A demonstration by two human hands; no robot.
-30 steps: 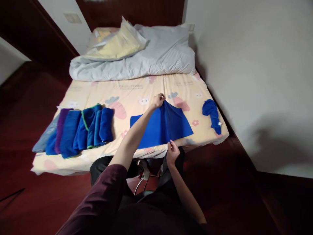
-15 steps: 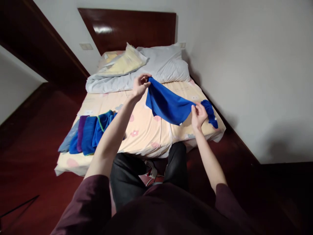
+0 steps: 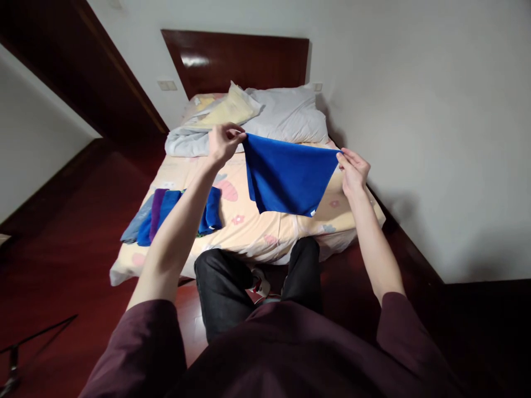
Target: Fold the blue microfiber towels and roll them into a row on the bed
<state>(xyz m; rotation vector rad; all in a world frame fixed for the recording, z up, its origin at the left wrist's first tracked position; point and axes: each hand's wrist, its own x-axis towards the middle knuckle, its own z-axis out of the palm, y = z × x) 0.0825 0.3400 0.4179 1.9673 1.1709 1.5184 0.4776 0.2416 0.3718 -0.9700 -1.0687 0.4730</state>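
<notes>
The left hand (image 3: 225,145) pinches one top corner of a blue cloth (image 3: 290,174). The right hand (image 3: 354,170) pinches the other top corner. The two hands are well apart, and the cloth hangs between them. Its top edge is pulled nearly straight, and it slopes down a little toward the right hand. The bottom edge is loose, with a soft fold near the left side. A little white tag (image 3: 313,213) shows at the bottom corner on the right.

The cloth is up in front of the bed (image 3: 253,240). The bed sheet has pink flowers and a big pink carrot (image 3: 229,191) on it. On the left part of the bed, some folded cloths lie side by side in a row. There is a gray-blue one (image 3: 135,228) at the far left, and a purple one (image 3: 157,207) near it. A dark blue one (image 3: 213,207) is at the right end. The left arm hides the middle of the row.

At the far end of the bed there is a puffy white pillow (image 3: 294,110) with something pale yellow (image 3: 232,108) beside it. Behind them is a shiny brown headboard (image 3: 253,61). The person's knees, in dark pants (image 3: 224,282), are close to the bed.
</notes>
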